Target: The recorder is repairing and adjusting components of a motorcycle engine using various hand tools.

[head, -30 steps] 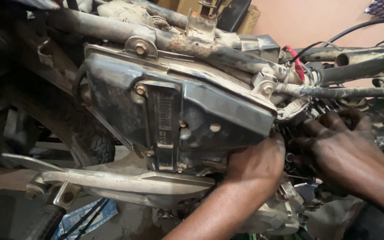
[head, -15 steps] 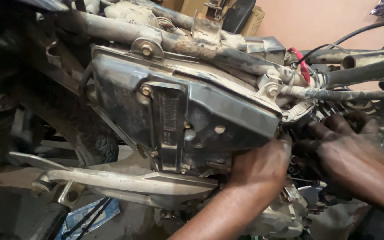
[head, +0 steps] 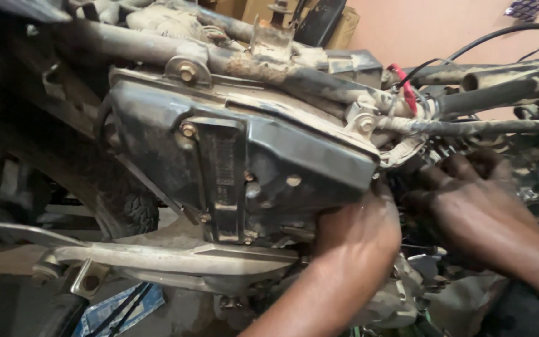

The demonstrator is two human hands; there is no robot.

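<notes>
Left hand (head: 357,234) presses the dusty black airbox (head: 244,168) underside; right hand (head: 469,200) reaches behind it, both grips hidden.

Air-box housing (head: 238,156): dark moulded plastic, dull sheen, dust-filmed, scuffed at edges. Frame tube (head: 157,53) above it: painted metal, matt, rust patch seen, grime caked on. Bolts (head: 188,130) on housing: tarnished metal. Swing arm (head: 176,259) below housing: bare grey metal, dusty, semi-matt. Tyre (head: 129,209) lower left of housing: black rubber, rough knobbed tread. Cable bundle (head: 469,126) right of housing: wrapped in worn matt tape.
</notes>
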